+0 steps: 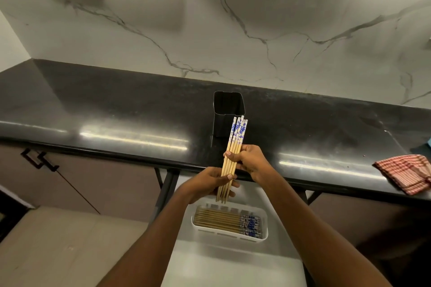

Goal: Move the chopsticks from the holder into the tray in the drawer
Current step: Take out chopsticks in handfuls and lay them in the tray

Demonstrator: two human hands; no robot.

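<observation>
A bundle of pale wooden chopsticks with blue-and-white floral tops (234, 147) is seen held nearly upright, tilted slightly to the right, above the front edge of the glossy black stone counter (116, 109). The decorated ends are pointed up and the plain tapered tips down. The bundle is gripped by both hands: the right hand (250, 162) is closed around the middle of the sticks, and the left hand (207, 185) is wrapped around the lower part, with the tips protruding below it. Just behind the bundle, a black square-sectioned holder (227, 109) is set on the counter, its mouth open and no contents visible inside. Below the hands, a white plastic tray (264, 232) lies in the open white drawer (233, 263), and more matching chopsticks (224, 220) are laid flat in it with their floral ends to the right. No brand, label or readable writing is shown on any of these things.
</observation>
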